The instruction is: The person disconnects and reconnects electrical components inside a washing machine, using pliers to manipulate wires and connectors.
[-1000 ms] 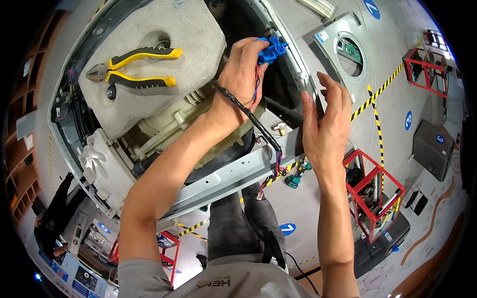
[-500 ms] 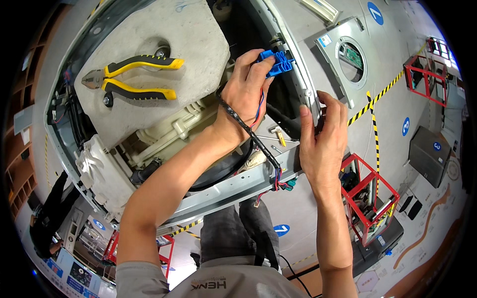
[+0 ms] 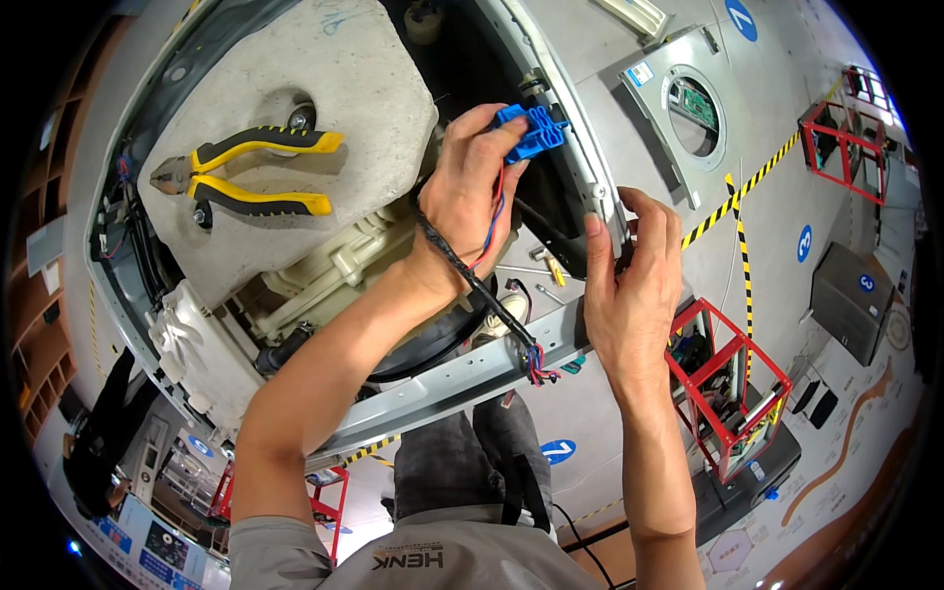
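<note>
My left hand (image 3: 470, 197) pinches a blue plastic connector block (image 3: 531, 134) beside the inner right side of an opened washing machine cabinet. Red and blue wires (image 3: 492, 226) run from under its fingers into a black-wrapped wire harness (image 3: 455, 258), which crosses the wrist. The harness's lower end lies over the cabinet's near rail (image 3: 472, 356), its coloured wires fanned out. My right hand (image 3: 634, 275) grips the metal frame (image 3: 602, 197) at the near right corner, thumb inside and fingers outside. Yellow-and-black pliers (image 3: 246, 172) lie on the concrete counterweight (image 3: 339, 84), jaws pointing left.
A grey panel with a round opening (image 3: 678, 118) lies on the floor to the right. Red metal racks (image 3: 728, 388) stand right of my right forearm. A yellow-handled tool (image 3: 556, 271) shows near the cabinet corner. Another person (image 3: 98, 433) is at the far left.
The cabinet, pliers and counterweight appear shifted slightly left in the view. My left hand keeps the blue connector block, now slightly lower and further left; my right hand stays on the frame.
</note>
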`<state>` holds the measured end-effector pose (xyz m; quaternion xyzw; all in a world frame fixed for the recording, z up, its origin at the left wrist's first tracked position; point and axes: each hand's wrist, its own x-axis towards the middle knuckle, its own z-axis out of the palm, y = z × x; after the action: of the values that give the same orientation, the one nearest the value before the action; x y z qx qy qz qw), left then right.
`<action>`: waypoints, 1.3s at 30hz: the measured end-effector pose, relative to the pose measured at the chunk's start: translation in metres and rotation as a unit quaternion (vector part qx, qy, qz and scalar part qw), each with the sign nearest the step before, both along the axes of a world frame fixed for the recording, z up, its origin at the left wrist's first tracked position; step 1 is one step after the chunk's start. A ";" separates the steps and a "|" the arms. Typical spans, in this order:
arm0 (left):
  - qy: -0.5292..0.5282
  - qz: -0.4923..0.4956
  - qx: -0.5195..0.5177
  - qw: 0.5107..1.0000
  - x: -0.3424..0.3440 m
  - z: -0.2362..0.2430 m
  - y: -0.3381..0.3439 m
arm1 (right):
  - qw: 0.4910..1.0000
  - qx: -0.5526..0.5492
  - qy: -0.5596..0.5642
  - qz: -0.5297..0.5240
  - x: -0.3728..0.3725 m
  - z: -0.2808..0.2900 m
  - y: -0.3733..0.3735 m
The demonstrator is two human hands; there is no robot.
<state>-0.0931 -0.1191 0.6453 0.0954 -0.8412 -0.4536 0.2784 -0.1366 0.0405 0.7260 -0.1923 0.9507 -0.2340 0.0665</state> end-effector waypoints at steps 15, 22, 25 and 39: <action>-0.035 -0.051 0.238 0.969 0.003 0.012 -0.007 | 1.000 -0.007 0.009 0.002 0.000 0.000 0.000; -0.041 -0.071 0.217 0.973 0.000 0.017 -0.012 | 1.000 -0.014 0.016 -0.004 0.001 0.000 0.000; -0.033 -0.041 0.292 0.955 -0.001 0.015 -0.008 | 1.000 -0.013 0.020 0.002 0.001 0.000 -0.001; -0.123 -0.047 0.420 0.898 0.003 0.016 -0.008 | 1.000 0.006 0.016 -0.010 0.001 0.001 -0.001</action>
<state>-0.0903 -0.1276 0.6616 0.2188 -0.6035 -0.7620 0.0855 -0.1353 0.0394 0.7271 -0.1857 0.9550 -0.2260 0.0503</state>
